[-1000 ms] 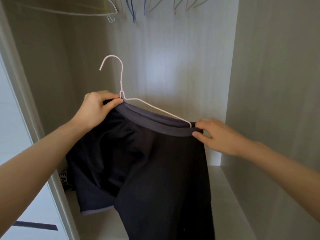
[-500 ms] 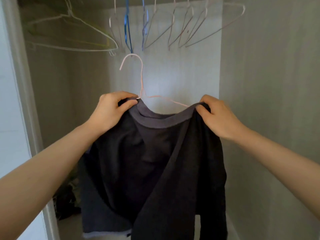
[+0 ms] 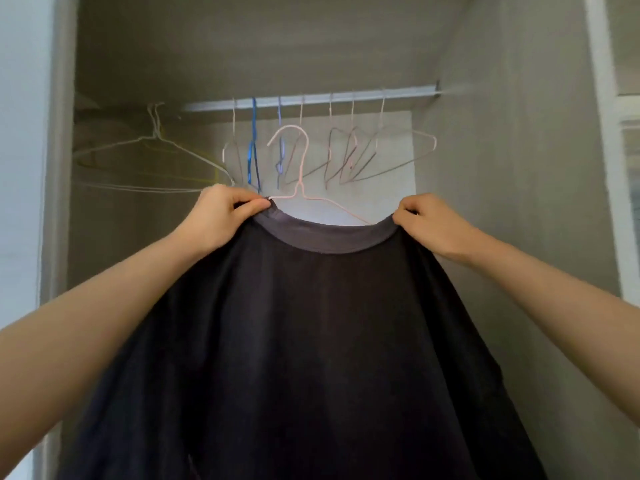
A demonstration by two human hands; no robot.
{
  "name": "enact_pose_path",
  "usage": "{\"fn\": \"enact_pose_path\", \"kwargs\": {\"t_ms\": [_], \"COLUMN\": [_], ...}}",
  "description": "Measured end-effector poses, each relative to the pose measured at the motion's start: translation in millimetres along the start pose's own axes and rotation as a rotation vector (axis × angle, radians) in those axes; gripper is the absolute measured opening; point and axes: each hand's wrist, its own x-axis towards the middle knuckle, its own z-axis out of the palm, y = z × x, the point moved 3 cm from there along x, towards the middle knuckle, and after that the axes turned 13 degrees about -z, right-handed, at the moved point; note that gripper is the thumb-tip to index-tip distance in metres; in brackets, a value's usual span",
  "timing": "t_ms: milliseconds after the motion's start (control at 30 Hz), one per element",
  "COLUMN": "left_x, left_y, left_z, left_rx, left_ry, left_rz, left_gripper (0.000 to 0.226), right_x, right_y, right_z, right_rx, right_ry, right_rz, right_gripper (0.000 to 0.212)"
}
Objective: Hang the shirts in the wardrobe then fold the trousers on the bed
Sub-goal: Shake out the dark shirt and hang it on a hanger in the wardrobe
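Dim grey side walls (image 3: 502,168), pale back panel (image 3: 391,192), white rail (image 3: 398,93), bare wire hangers (image 3: 254,133)

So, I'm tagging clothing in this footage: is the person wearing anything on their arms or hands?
Nothing shows. Both forearms are bare to the frame edge, no sleeves; the left hand and right hand wear no gloves, watch or bracelet.

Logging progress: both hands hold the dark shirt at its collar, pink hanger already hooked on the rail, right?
Not hooked: in the head view the pink hanger sits below the rail. Left hand and right hand do hold the dark shirt at its collar.
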Motion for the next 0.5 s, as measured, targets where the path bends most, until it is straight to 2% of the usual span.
{"fn": "enact_pose_path", "kwargs": {"t_ms": [133,333,433,500], "left_x": [19.6,21.4,18.5,18.8], "left_y": [39.0,22.5,6.4,-2.4], "left_z": [-5.4,-20.6,-19.8,-18.0], "left_rx": [0.02,0.044,0.039,0.0], "left_ry": [0.011,0.042,0.034,0.036], "left_rz": [0.105,0.037,-0.008,-0.049], "left_gripper": [0.02,0.027,0.03,0.035], "right_x": [15.7,16.7,20.2,22.5], "right_y": [-18.1,-13.6,-11.2,-9.7], "right_z": [-1.6,-19.2,-16.0,-13.3], "right_rx": [0.004,0.228,0.214,0.215], "right_ry": [0.077,0.356,0.302,0.24], "right_rz": [-0.017,0.01,0.003,-0.001], "right_gripper": [0.026,0.033,0.027,0.011]}}
